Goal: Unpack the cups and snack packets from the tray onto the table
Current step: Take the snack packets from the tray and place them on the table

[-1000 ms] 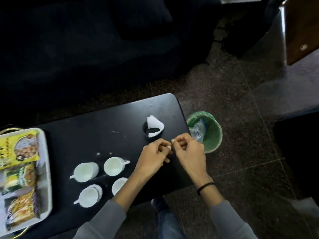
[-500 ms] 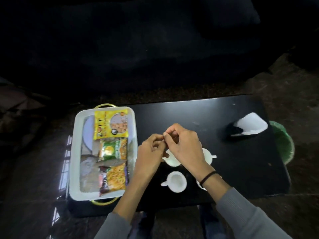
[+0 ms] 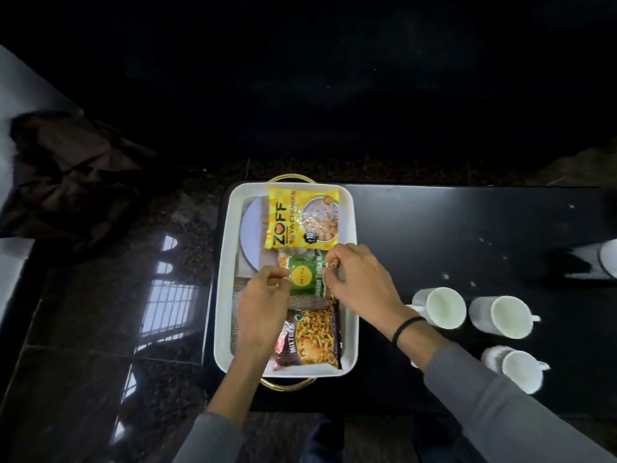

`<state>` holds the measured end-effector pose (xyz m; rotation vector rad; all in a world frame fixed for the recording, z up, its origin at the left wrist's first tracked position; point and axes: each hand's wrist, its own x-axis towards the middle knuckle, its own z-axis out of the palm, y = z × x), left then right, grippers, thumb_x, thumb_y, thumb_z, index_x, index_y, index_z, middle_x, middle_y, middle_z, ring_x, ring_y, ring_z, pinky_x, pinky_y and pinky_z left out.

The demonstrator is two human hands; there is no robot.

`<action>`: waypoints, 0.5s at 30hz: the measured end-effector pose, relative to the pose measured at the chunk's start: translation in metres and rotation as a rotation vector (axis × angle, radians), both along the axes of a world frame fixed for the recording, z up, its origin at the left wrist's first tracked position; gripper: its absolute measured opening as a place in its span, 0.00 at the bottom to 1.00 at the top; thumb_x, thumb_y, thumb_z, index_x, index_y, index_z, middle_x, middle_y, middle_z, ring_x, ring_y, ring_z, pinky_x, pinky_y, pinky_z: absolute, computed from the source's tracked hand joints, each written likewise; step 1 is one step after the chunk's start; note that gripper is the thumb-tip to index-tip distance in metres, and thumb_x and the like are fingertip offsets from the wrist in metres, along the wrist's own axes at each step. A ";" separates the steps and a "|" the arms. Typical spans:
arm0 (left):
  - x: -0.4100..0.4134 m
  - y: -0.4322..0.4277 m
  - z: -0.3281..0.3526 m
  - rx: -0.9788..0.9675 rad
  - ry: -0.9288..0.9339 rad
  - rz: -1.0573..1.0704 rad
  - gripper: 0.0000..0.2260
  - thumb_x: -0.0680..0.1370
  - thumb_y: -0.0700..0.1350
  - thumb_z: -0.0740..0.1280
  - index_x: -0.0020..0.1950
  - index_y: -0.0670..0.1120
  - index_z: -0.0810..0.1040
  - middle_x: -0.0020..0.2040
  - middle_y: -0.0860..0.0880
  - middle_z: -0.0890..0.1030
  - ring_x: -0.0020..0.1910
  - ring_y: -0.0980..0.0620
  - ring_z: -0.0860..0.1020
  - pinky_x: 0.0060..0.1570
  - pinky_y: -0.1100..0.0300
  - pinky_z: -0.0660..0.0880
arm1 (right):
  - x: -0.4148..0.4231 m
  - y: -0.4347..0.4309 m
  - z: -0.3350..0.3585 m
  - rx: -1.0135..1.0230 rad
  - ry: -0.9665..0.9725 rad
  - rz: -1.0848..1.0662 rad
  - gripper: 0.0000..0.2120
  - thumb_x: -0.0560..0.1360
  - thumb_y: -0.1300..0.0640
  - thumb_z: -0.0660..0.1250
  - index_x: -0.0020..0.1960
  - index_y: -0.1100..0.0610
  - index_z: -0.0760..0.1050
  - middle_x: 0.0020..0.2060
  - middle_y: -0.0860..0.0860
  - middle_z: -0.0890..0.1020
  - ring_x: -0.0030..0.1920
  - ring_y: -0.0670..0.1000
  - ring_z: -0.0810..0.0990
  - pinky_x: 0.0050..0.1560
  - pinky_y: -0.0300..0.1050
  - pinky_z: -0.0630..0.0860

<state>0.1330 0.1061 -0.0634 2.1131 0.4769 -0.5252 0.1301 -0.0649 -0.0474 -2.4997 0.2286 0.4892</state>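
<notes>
Hands are now working over the white tray [image 3: 223, 279] instead of above the cups [image 3: 440, 307]: left hand [image 3: 263, 305] and right hand [image 3: 360, 282] are each pinching one side of the green snack packet [image 3: 305, 275], lying mid-tray between the yellow packet [image 3: 302, 217] and brown packet [image 3: 310, 339].

A grey left sleeve [image 3: 213, 439] and grey right sleeve [image 3: 500, 409] end mid-forearm; a thin black wristband [image 3: 405, 329] rings the right wrist.

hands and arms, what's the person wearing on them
The left hand and right hand are bare, with no gloves. Grey long sleeves cover both arms, left sleeve and right sleeve, ending partway up the forearms. A thin black band circles the right wrist.
</notes>
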 end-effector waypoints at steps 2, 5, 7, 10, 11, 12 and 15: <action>0.006 0.006 -0.009 0.046 -0.011 0.027 0.08 0.81 0.45 0.68 0.59 0.48 0.80 0.55 0.51 0.84 0.50 0.52 0.81 0.49 0.56 0.75 | 0.004 0.002 -0.007 -0.018 0.034 0.040 0.11 0.82 0.51 0.65 0.62 0.53 0.77 0.59 0.50 0.79 0.63 0.53 0.75 0.53 0.53 0.80; 0.022 0.008 -0.023 0.035 -0.017 0.093 0.15 0.80 0.49 0.68 0.65 0.45 0.74 0.62 0.48 0.79 0.58 0.47 0.78 0.56 0.52 0.74 | 0.007 0.006 -0.017 -0.020 0.053 0.073 0.12 0.82 0.50 0.65 0.63 0.53 0.77 0.59 0.50 0.79 0.62 0.53 0.75 0.53 0.52 0.80; 0.036 0.006 -0.030 0.000 -0.001 0.157 0.18 0.80 0.51 0.68 0.66 0.44 0.72 0.61 0.47 0.79 0.56 0.47 0.79 0.56 0.49 0.77 | 0.010 0.007 -0.022 -0.024 0.043 0.076 0.11 0.82 0.50 0.65 0.62 0.53 0.77 0.59 0.50 0.79 0.62 0.53 0.75 0.53 0.51 0.79; 0.057 0.001 -0.040 -0.026 0.003 0.205 0.19 0.81 0.53 0.68 0.66 0.43 0.73 0.45 0.53 0.80 0.40 0.54 0.78 0.43 0.52 0.77 | 0.021 0.006 -0.028 -0.015 0.011 0.056 0.11 0.82 0.50 0.66 0.62 0.53 0.77 0.60 0.50 0.79 0.62 0.53 0.75 0.53 0.51 0.79; 0.063 -0.001 -0.042 -0.019 0.003 0.205 0.20 0.80 0.55 0.67 0.65 0.43 0.73 0.42 0.55 0.78 0.38 0.55 0.76 0.41 0.53 0.74 | 0.025 0.006 -0.029 -0.010 0.003 0.055 0.12 0.82 0.50 0.66 0.62 0.53 0.77 0.61 0.50 0.79 0.63 0.53 0.75 0.54 0.52 0.79; 0.069 -0.002 -0.043 -0.016 0.015 0.203 0.21 0.80 0.57 0.67 0.65 0.44 0.74 0.43 0.55 0.78 0.40 0.54 0.77 0.42 0.53 0.72 | 0.030 0.005 -0.030 -0.006 -0.001 0.061 0.12 0.82 0.51 0.66 0.63 0.53 0.77 0.62 0.50 0.78 0.65 0.53 0.74 0.56 0.52 0.79; 0.080 -0.004 -0.047 0.004 0.093 0.187 0.21 0.77 0.63 0.68 0.59 0.48 0.77 0.51 0.50 0.80 0.48 0.49 0.77 0.46 0.54 0.70 | 0.041 0.007 -0.035 0.009 0.009 0.078 0.13 0.81 0.50 0.66 0.64 0.53 0.77 0.63 0.49 0.77 0.64 0.52 0.74 0.56 0.51 0.79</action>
